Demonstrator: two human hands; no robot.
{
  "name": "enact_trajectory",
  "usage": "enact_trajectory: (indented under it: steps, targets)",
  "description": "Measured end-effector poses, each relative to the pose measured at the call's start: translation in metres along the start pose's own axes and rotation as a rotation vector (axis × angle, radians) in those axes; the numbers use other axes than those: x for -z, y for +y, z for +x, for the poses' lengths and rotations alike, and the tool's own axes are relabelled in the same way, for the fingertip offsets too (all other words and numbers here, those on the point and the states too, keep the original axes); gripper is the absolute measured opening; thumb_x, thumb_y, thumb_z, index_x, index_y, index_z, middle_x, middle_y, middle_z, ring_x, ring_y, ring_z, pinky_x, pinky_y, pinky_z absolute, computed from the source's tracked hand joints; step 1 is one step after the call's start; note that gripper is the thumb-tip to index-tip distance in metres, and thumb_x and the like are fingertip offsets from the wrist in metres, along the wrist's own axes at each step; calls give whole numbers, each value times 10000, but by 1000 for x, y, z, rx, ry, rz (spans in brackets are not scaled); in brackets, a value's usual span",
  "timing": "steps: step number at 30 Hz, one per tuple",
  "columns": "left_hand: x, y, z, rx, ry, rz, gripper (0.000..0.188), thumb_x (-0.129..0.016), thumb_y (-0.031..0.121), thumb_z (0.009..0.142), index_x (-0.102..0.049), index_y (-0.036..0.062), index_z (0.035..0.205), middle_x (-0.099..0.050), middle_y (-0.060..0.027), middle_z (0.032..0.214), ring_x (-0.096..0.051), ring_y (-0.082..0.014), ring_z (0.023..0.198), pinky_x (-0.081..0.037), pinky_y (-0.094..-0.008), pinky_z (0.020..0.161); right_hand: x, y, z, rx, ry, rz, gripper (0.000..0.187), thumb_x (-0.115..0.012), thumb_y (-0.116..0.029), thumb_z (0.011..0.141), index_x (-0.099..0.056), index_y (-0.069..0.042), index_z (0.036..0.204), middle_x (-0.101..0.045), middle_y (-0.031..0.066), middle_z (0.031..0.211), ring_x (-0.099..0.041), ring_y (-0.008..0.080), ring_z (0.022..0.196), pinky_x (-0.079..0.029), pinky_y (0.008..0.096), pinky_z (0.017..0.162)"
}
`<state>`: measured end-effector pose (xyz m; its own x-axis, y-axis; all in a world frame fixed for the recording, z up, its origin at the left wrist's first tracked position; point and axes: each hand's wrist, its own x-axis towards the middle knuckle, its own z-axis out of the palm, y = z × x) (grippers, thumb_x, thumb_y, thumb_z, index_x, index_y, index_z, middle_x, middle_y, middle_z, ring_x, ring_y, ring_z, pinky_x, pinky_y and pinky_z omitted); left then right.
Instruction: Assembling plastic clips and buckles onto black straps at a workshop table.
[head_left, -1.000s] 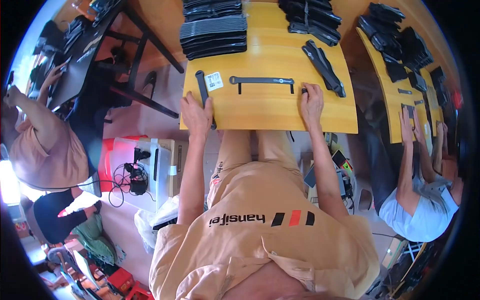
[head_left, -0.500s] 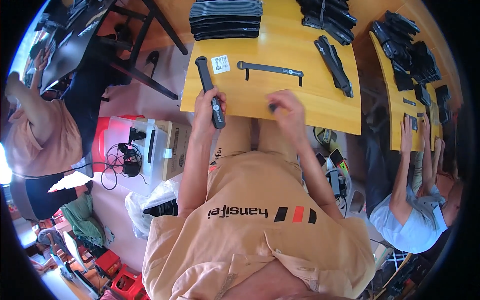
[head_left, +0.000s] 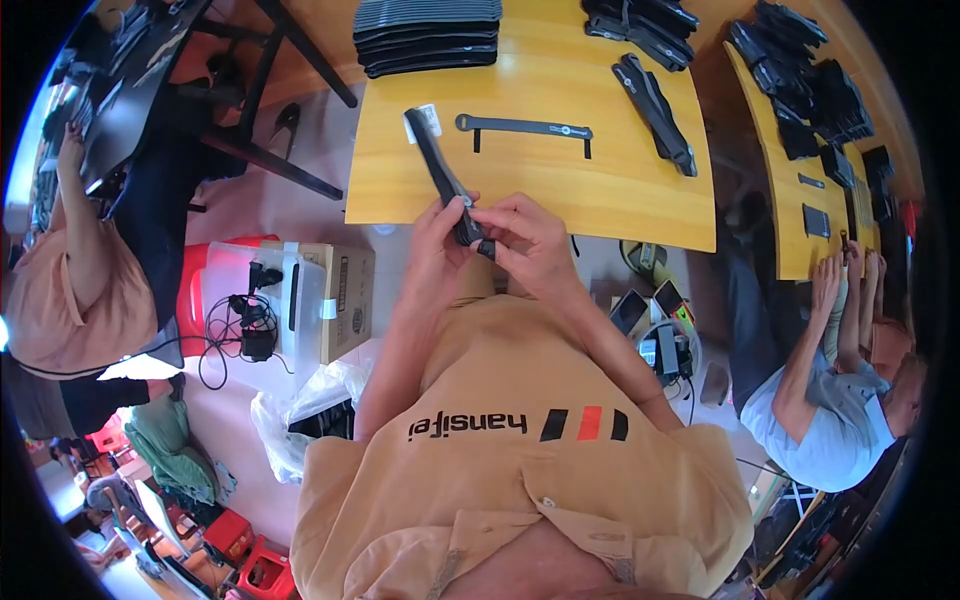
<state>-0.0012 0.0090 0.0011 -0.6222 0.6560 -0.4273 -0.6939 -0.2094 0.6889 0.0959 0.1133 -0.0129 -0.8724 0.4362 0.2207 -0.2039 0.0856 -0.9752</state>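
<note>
Landmark: table. Held strap: lower end at the table's near edge, long axis running away from the grip, slanting over the table toward its far left. Left hand: closed around the strap's lower part. Right hand: turned inward at the strap's near end, fingertips pinched on a small black piece; cannot tell whether that belongs to the strap. Both hands therefore sit at one end, the two nearly meeting; the far end is free and overlaps the label in view, contact unclear. Flat strap: crosswise on the table, right of that free end.
</note>
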Motion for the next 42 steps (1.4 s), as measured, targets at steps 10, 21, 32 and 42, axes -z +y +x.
enact_trajectory:
  steps: [10,21,32,42]
  targets:
    - [-3,14,-13,-59,-135,59,220,-557,148,881,-531,-15,1027,-630,-88,826,-631,-122,708,-532,-223,630,16,-36,3,162,6,-336,309,-532,134,651,-659,5,901,-611,110,867,-611,204,775,-496,271,685]
    - [-10,9,-12,-151,-46,198,232,-612,129,841,-535,-12,1008,-626,-80,822,-621,-118,704,-533,-236,628,21,-42,5,309,-65,-481,311,-554,101,601,-636,-2,883,-616,121,858,-617,239,700,-501,288,585]
    - [-20,8,-15,-254,-4,304,221,-656,85,802,-549,-8,971,-613,-50,805,-596,-87,692,-524,-215,588,17,-50,1,395,-43,-696,325,-639,67,578,-611,6,897,-605,127,842,-615,256,670,-509,300,548]
    - [-21,8,-15,-249,-7,295,218,-660,84,802,-562,-23,965,-625,-59,801,-606,-94,696,-520,-212,581,6,-50,1,92,137,-464,197,-615,69,608,-623,22,799,-611,120,739,-610,234,634,-493,289,589]
